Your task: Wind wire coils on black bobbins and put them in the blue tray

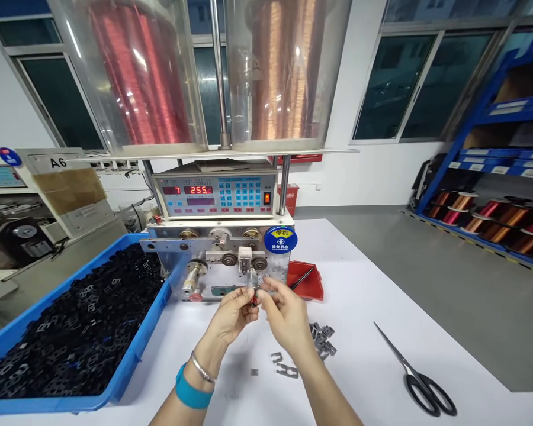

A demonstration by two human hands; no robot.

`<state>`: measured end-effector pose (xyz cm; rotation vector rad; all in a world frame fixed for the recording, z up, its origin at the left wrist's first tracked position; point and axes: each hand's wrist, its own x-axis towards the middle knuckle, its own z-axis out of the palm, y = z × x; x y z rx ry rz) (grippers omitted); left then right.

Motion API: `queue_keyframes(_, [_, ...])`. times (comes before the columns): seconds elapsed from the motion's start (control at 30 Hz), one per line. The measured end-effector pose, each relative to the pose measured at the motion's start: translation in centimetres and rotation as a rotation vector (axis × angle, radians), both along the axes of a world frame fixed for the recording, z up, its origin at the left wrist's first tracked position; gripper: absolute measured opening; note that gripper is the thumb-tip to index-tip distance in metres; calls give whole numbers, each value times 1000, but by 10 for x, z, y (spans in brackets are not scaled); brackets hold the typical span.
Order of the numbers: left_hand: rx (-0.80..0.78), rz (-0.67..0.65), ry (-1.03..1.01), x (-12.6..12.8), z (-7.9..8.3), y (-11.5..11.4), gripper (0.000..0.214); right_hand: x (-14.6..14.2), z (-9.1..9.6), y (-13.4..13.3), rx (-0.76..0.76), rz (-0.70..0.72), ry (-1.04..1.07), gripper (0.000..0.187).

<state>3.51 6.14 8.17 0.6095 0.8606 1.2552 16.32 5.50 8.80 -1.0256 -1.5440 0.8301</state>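
My left hand (236,316) pinches a small coil bobbin (254,301) wound with red wire, held up in front of the winding machine (224,254). Against the bobbin's right side, the thumb and fingers of my right hand (288,316) are drawn together; whatever lies between them is too small to make out. The machine's spindle (251,278) is just above my fingertips. Below and right of my hands, grey metal core pieces (322,340) lie in a heap, with several loose ones (286,371) nearby.
A blue tray (135,349) full of small black parts stands at left. Black-handled scissors (420,378) lie at right on the white table (359,378). Behind my right hand is a red bin (314,290) with a dark pen-like tool. Wire spools (140,77) stand above the control panel (217,195).
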Motion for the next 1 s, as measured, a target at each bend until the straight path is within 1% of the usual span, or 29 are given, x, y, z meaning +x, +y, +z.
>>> queue_keyframes(0.03, [1, -8, -6, 0, 1, -1, 35, -4, 12, 5, -55, 59, 110, 32])
queue_keyframes(0.07, [1, -16, -11, 1, 2, -3, 36, -8, 20, 9, -100, 102, 197, 34])
queue_keyframes(0.1, [-1, -24, -17, 2, 2, -6, 37, -12, 25, 10, -135, 133, 262, 35])
queue_keyframes(0.17, [1, -40, -30, 3, 0, -16, 37, -15, 23, 9, -187, 142, 336, 37])
queue_keyframes(0.23, [7, -53, -44, 5, -11, -31, 36, -13, 11, 0, -248, 159, 361, 39])
queue_keyframes(0.3, [21, -33, -47, 6, -29, -47, 35, -10, -6, -11, -326, 203, 342, 40])
queue_keyframes(0.4, [60, 91, -17, 6, -60, -68, 38, -6, -32, -29, -408, 256, 286, 38])
queue_keyframes(0.47, [70, 190, 35, 5, -77, -77, 40, -5, -48, -38, -394, 211, 251, 36])
queue_keyframes(0.53, [49, 263, 98, 4, -87, -81, 40, -5, -62, -47, -367, 105, 219, 32])
queue_keyframes(0.6, [32, 292, 140, 5, -90, -83, 38, -6, -75, -54, -375, 15, 196, 29])
queue_keyframes(0.63, [27, 290, 147, 5, -91, -83, 36, -7, -81, -58, -387, -4, 189, 27])
queue_keyframes(0.7, [13, 276, 142, 6, -90, -82, 32, -8, -90, -62, -405, 10, 180, 26])
queue_keyframes(0.77, [-10, 273, 127, 6, -90, -81, 31, -7, -94, -63, -406, 67, 168, 25])
queue_keyframes(0.9, [-57, 254, 69, 3, -92, -76, 32, 1, -91, -56, -340, 152, 76, 25])
queue_keyframes(1.0, [-94, 163, 17, -1, -91, -73, 38, 8, -82, -50, -223, 164, -69, 22])
